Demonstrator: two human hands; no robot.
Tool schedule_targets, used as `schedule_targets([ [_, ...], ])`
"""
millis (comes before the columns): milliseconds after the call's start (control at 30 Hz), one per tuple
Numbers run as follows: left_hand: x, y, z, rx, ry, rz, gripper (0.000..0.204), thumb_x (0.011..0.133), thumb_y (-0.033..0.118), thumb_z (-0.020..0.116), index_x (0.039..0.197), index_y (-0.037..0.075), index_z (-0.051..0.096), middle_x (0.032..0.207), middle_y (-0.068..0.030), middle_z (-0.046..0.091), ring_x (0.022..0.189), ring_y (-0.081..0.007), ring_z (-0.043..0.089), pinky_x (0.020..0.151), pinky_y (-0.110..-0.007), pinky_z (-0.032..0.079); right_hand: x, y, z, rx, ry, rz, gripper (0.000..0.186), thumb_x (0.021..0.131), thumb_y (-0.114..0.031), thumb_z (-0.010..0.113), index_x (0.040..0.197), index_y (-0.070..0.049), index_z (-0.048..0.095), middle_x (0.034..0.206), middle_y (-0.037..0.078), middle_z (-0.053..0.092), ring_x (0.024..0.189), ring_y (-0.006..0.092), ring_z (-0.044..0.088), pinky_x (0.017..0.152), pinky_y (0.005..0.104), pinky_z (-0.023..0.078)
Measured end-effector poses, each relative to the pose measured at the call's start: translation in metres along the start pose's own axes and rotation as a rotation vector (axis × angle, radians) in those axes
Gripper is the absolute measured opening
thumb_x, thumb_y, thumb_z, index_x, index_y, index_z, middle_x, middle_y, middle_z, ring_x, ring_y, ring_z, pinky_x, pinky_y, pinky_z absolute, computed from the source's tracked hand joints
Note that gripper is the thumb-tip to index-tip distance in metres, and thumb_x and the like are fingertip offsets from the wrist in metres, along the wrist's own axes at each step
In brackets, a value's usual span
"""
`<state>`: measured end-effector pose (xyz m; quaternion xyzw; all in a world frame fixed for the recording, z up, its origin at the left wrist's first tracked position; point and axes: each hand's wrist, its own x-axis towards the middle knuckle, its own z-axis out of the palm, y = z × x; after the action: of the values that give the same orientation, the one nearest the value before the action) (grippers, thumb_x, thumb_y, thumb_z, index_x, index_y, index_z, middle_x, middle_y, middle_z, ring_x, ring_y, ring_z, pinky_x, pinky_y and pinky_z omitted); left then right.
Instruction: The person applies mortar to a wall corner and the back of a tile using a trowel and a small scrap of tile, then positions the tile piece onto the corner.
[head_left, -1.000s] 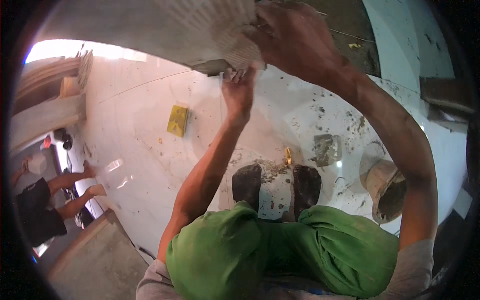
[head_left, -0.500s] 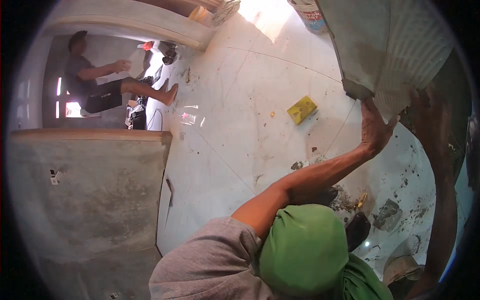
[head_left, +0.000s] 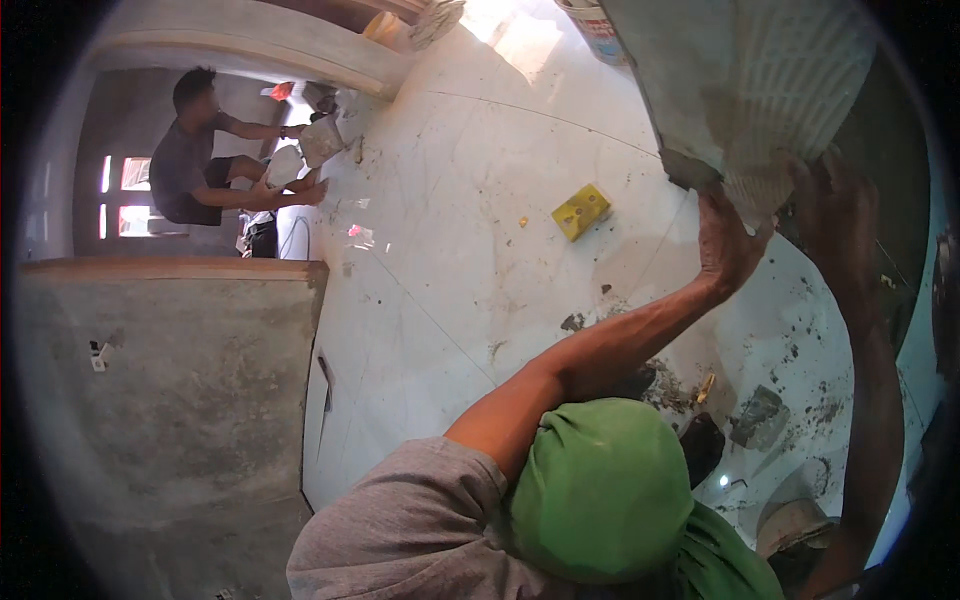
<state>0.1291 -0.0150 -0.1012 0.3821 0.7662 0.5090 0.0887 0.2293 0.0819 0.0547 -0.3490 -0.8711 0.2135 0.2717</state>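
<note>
Gripped at its lower edge by the left hand (head_left: 728, 245), thumb spread from fingers, the grey slab (head_left: 690, 80) is held up at the upper right of the frame; beside its lower right edge, the right hand (head_left: 838, 215) is too dark for us to tell whether it pinches. We judge the work part done: ridges, apparently combed coating (head_left: 800, 85), mark the right portion, but the slab is not set down. We cannot confirm full coverage, its top being cut off.

Building site: cement wall (head_left: 180, 400), spattered floor (head_left: 470, 230)
</note>
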Motion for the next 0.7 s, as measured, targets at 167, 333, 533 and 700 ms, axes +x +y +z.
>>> schedule_targets([
  [167,0.017,-0.025,0.027,0.204,-0.006,0.050,0.104,0.082,0.033,0.088,0.151,-0.012,0.026,0.142,-0.0341,0.044,0.132,-0.0484,0.046,0.114,-0.049,0.040,0.004,0.035,0.000,-0.555,0.160,-0.469,0.039,0.080,-0.026,0.077,0.117,-0.015,0.073,0.115,0.006,0.068,0.097,0.0283,0.070,0.079,0.0435,0.060],
  [333,0.015,-0.049,0.012,0.340,-0.063,-0.015,0.109,0.073,0.053,0.092,0.140,-0.011,0.035,0.135,-0.0269,0.048,0.127,-0.0407,0.051,0.108,-0.048,0.045,0.016,0.005,0.008,0.171,-0.163,0.116,0.031,0.100,-0.025,0.064,0.107,0.005,0.068,0.096,0.024,0.072,0.093,0.0393,0.073,0.084,0.0518,0.058],
  [533,0.006,-0.001,0.017,0.370,-0.081,-0.072,0.100,0.075,0.056,0.091,0.132,-0.011,0.046,0.130,-0.0259,0.053,0.124,-0.0422,0.055,0.106,-0.053,0.045,0.006,0.027,-0.012,0.011,-0.023,-0.155,0.024,0.096,-0.016,0.068,0.104,0.006,0.069,0.098,0.024,0.072,0.094,0.0389,0.072,0.082,0.0499,0.058],
  [700,0.008,-0.008,0.012,0.372,-0.088,0.006,0.093,0.074,0.055,0.093,0.123,-0.010,0.048,0.120,-0.0212,0.052,0.116,-0.0402,0.056,0.100,-0.052,0.047,0.006,0.031,-0.004,0.032,0.051,-0.327,0.018,0.087,-0.012,0.072,0.095,0.003,0.066,0.095,0.021,0.069,0.097,0.0373,0.069,0.087,0.0509,0.055],
])
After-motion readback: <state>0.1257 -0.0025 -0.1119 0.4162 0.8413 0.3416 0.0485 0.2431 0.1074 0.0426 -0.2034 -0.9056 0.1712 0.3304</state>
